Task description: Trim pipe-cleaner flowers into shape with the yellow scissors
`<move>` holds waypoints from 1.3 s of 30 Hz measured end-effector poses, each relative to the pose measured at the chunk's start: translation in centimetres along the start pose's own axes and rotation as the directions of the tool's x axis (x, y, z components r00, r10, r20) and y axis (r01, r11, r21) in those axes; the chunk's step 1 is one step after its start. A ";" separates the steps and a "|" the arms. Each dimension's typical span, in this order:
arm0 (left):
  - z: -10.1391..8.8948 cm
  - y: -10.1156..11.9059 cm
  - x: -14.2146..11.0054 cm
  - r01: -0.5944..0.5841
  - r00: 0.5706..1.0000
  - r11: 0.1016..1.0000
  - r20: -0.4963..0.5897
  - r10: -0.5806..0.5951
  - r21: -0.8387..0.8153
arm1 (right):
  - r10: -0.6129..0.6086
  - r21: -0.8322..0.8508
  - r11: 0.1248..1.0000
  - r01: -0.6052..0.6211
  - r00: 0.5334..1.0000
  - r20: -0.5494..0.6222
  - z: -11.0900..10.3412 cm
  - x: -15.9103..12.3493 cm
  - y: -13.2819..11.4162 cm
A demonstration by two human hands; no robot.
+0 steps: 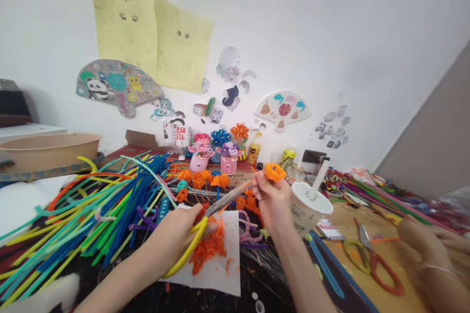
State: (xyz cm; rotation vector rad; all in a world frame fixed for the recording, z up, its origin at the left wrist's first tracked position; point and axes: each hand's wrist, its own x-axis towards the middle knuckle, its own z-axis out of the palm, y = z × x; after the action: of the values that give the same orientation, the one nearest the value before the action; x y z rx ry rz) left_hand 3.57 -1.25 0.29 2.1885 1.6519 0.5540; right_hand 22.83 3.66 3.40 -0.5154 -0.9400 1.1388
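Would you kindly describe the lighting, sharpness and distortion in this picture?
Head view: light is soft and fairly even across the white wall; head view: the beige basin near the left edge looks stretched, probably by a wide lens; head view: the co-worker's hand looks soft, while the orange flower reads clearer; head view: pixelation covers a patch beside the white cup.

The left hand (179,232) grips yellow-handled scissors (211,210), their blades angled toward the right hand (273,200), which pinches a fuzzy orange flower (275,172) above the cluttered tabletop (220,304). Below them lies a white sheet of paper (220,284) strewn with orange fluff (209,247), with a big heap of pipe cleaners (121,205) (mostly blue, green and yellow) to its left. A white cup (306,210) stands beside the right wrist, potted flowers (228,164) line the back, and another person's hand (414,234) shows at the right.
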 end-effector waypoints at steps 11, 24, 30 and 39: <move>0.1 -0.1 0.1 -0.011 1.000 0.999 0.018 0.012 -0.050 | -0.020 0.024 1.000 0.020 1.000 0.009 -0.1 0.2 0.1; 0.9 -0.7 0.2 -0.009 1.000 0.990 -0.031 0.005 -0.143 | -0.029 0.005 1.000 0.029 1.000 0.010 -0.2 0.2 0.2; 0.7 -0.7 0.2 -0.033 0.998 0.979 -0.054 0.022 -0.202 | -0.032 -0.018 0.999 0.032 0.999 0.018 -0.1 0.1 0.1; -0.5 -0.5 0.0 -0.045 0.995 0.966 -0.095 0.022 -0.255 | -0.026 -0.085 0.996 0.023 0.999 -0.033 -0.4 0.3 -0.2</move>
State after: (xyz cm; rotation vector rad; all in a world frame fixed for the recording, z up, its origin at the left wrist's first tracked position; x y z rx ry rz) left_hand 2.95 -1.08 0.47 2.0318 1.4940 0.8395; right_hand 23.35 3.95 3.44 -0.5892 -0.9653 1.0686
